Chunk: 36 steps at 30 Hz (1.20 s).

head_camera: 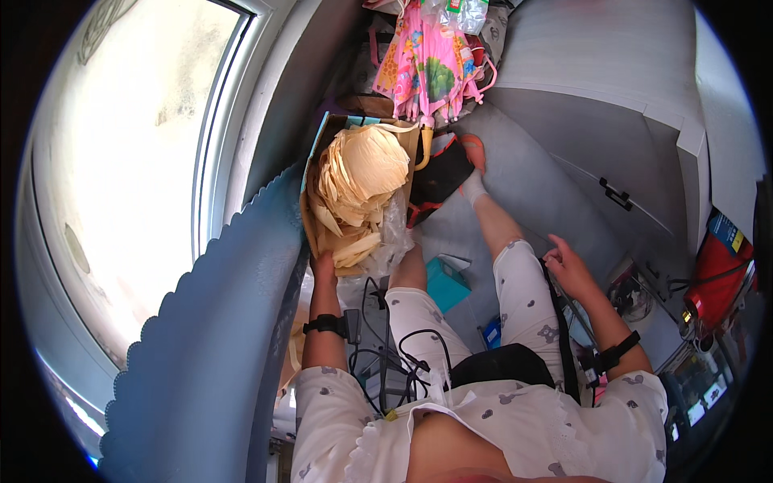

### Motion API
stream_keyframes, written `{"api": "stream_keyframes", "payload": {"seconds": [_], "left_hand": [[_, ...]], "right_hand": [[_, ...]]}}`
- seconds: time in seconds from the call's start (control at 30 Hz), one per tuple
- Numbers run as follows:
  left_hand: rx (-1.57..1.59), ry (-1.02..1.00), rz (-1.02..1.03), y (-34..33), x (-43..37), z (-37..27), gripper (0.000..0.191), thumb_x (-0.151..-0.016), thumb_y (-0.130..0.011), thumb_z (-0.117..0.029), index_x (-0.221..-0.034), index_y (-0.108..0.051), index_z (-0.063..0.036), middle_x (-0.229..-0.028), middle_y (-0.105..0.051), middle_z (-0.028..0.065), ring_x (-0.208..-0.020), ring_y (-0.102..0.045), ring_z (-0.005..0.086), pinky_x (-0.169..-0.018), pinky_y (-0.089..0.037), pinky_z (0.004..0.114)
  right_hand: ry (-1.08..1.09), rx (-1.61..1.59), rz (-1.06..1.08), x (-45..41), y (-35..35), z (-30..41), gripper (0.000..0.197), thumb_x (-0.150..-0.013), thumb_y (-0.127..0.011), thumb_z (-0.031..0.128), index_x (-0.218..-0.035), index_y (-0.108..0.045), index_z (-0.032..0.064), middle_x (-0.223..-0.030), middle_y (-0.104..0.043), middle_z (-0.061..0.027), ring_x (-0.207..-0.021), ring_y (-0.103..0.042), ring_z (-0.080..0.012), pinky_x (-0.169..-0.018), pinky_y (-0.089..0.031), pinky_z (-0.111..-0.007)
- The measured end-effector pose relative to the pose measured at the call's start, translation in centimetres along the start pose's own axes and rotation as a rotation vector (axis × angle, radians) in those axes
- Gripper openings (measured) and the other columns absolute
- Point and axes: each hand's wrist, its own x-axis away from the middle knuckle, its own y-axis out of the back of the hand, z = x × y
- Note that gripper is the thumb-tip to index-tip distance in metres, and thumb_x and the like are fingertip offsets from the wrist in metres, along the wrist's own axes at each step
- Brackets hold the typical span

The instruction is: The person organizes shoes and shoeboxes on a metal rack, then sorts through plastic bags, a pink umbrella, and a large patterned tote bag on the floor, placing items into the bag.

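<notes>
A cardboard box (310, 226) stands beside the blue cloth, filled with pale, thin, husk-like sheets (365, 166) and some clear plastic film (394, 232). My left hand (325, 267) is at the box's near left corner; its fingers are mostly hidden, so its grip cannot be told. My right hand (564, 265) is raised beside my right knee, fingers apart, holding nothing. Black straps with small devices sit on both forearms. Black cables (416, 362) lie across my lap. A teal box (447, 282) is on the floor between my legs.
Beyond the box hangs a pink patterned children's umbrella (423, 66) with a yellow hooked handle. A black bag with red trim (441, 172) lies by my foot. Blue scalloped cloth (211, 338) and a window are on the left; a red object (718, 290) is at the right.
</notes>
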Motion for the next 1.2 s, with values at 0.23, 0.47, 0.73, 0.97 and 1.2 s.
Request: {"api": "stream_keyframes", "payload": {"seconds": [0.23, 0.47, 0.73, 0.97, 1.2], "left_hand": [[-0.263, -0.103, -0.166, 3.7, 3.3, 2.5, 0.045, -0.073, -0.052, -0.013, -0.116, -0.047, -0.0014, -0.098, -0.056, 0.0135, -0.083, -0.057, 0.0295, -0.07, -0.045, 0.04], [-0.421, -0.135, -0.007, -0.7, 12.3, -2.9, 0.057, -0.074, -0.047, -0.001, -0.13, -0.034, -0.0021, -0.119, -0.049, 0.0134, -0.103, -0.05, 0.0252, -0.086, -0.04, 0.03], [-1.01, -0.669, 0.18, -6.7, 17.1, -3.9, 0.06, -0.074, -0.049, 0.005, -0.131, -0.035, -0.0069, -0.117, -0.053, 0.0138, -0.105, -0.051, 0.0199, -0.087, -0.039, 0.027], [-1.093, -0.474, 0.319, -15.9, 19.8, -4.1, 0.056, -0.075, -0.05, 0.001, -0.129, -0.038, -0.0086, -0.107, -0.057, 0.0135, -0.093, -0.056, 0.0202, -0.078, -0.043, 0.028], [-0.789, -0.158, 0.487, -14.4, 19.5, 0.2, 0.028, -0.075, -0.055, -0.002, -0.102, -0.051, -0.0084, -0.088, -0.057, 0.0066, -0.074, -0.058, 0.0205, -0.058, -0.048, 0.03]], "right_hand": [[0.175, -0.036, 0.035, 0.1, -2.2, -6.0, 0.05, -0.082, -0.051, 0.01, -0.128, -0.033, 0.003, -0.092, -0.06, -0.0125, -0.085, -0.058, -0.021, -0.079, -0.044, -0.03], [0.271, -0.158, -0.021, -0.6, -5.0, -12.4, 0.048, -0.081, -0.052, 0.013, -0.125, -0.035, 0.0045, -0.09, -0.061, -0.0148, -0.083, -0.059, -0.0292, -0.074, -0.046, -0.035], [0.298, -0.416, -0.1, -1.8, -6.5, -21.8, 0.048, -0.081, -0.054, 0.011, -0.126, -0.035, 0.0061, -0.085, -0.06, -0.0108, -0.077, -0.059, -0.024, -0.072, -0.046, -0.032], [0.186, -0.629, -0.183, 0.2, -8.4, -27.5, 0.047, -0.082, -0.054, 0.013, -0.125, -0.036, 0.0057, -0.087, -0.058, -0.0097, -0.079, -0.058, -0.0215, -0.073, -0.045, -0.031], [0.108, -0.756, -0.23, 2.2, -11.3, -30.7, 0.048, -0.081, -0.054, 0.015, -0.124, -0.036, 0.0048, -0.086, -0.058, -0.0112, -0.079, -0.058, -0.0256, -0.073, -0.045, -0.033]]}}
